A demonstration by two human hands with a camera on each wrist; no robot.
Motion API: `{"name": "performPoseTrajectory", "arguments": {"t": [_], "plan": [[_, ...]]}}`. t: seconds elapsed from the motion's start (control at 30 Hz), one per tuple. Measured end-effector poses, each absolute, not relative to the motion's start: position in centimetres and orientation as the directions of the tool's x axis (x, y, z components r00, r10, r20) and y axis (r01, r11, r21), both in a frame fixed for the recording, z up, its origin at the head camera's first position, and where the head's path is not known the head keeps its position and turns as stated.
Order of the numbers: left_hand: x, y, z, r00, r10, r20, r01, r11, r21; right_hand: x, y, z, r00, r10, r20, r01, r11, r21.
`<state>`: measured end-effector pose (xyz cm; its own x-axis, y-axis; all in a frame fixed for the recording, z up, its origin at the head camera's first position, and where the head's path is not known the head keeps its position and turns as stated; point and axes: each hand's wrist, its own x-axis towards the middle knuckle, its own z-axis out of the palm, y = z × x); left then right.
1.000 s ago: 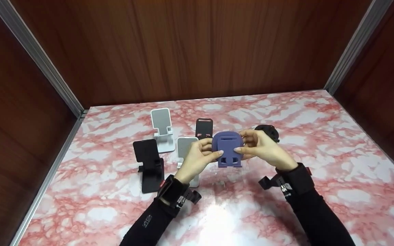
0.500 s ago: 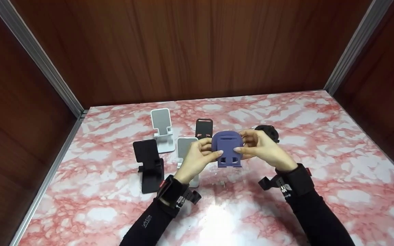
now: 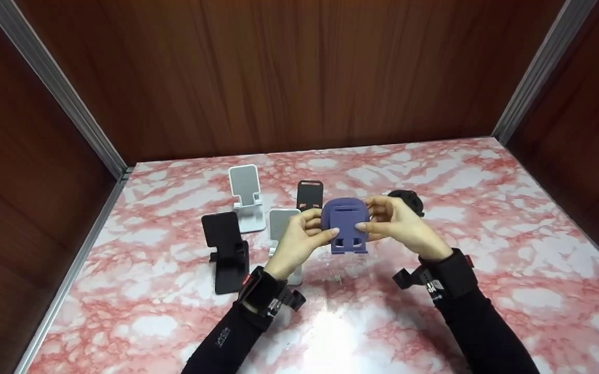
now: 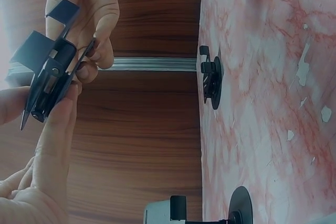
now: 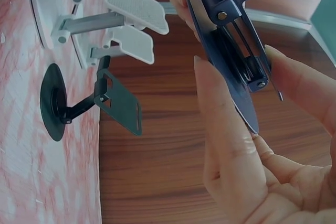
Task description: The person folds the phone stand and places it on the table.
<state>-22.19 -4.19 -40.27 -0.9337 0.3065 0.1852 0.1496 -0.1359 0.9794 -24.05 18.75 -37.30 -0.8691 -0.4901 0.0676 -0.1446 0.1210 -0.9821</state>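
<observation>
A purple folding phone stand [image 3: 347,218] is held up between both hands, folded nearly flat, its slotted plate facing the head camera. My left hand [image 3: 303,240] grips its left edge, thumb on the front plate and fingers behind. On the opposite edge my right hand [image 3: 401,225] holds it the same way. Seen from the side in the right wrist view, the phone stand [image 5: 233,40] has a rounded base plate with hinged arms lying close against it. Two lower lips stick out of the stand [image 4: 52,72] in the left wrist view.
Other phone stands stand on the marbled table [image 3: 174,311]: a white one [image 3: 245,187], a second white one [image 3: 282,221] partly behind the left hand, a black one [image 3: 226,254], and a dark slotted one [image 3: 310,193]. A folded black stand [image 3: 408,201] lies behind the right hand.
The purple phone stand has risen very slightly in both hands. Otherwise the hands and the other stands look the same.
</observation>
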Motion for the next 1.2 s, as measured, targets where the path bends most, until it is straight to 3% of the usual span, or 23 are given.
{"name": "performPoseTrajectory", "arguments": {"t": [0.57,0.7,0.9,1.2], "plan": [[-22.0,-4.6,-39.7,-0.916,0.359,0.181,0.138,-0.141,0.980,-24.1,19.1,-37.0,-0.860,-0.501,0.092,-0.153,0.082,-0.985],[-21.8,-4.7,-39.4,-0.903,0.349,0.250,0.265,-0.003,0.964,-24.1,19.3,-37.0,-0.865,-0.494,0.088,-0.145,0.078,-0.986],[-21.5,-5.0,-39.1,-0.844,0.336,0.418,0.495,0.190,0.848,-24.0,19.5,-36.9,-0.867,-0.491,0.086,-0.137,0.069,-0.988],[-21.6,-5.1,-39.0,-0.715,0.356,0.602,0.692,0.485,0.535,-24.2,19.6,-37.0,-0.872,-0.481,0.092,-0.138,0.062,-0.988]]}}
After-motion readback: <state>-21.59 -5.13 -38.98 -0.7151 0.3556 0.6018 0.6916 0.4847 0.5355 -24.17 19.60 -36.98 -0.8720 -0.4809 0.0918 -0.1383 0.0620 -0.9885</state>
